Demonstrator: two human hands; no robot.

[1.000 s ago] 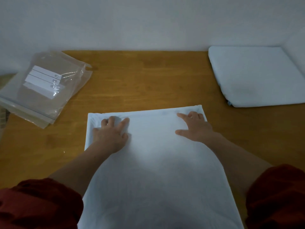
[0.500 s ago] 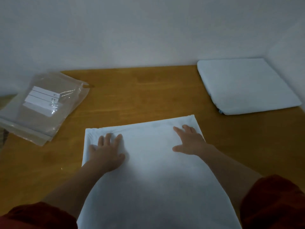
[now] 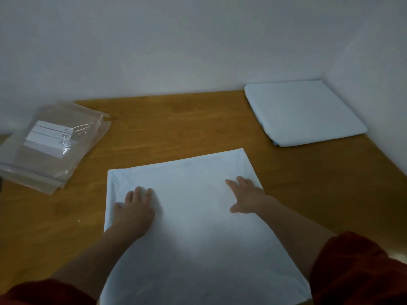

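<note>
- The white cloth (image 3: 193, 216) lies flat on the wooden table (image 3: 176, 128), its near end reaching the table's front edge.
- The left hand (image 3: 134, 210) presses palm-down near its left edge, fingers straight and close together.
- The right hand (image 3: 246, 197) presses near its right edge, fingers spread wide.

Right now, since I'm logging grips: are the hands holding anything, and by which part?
Nothing is gripped. The left hand and right hand rest flat on the white cloth, near its side edges.
</note>
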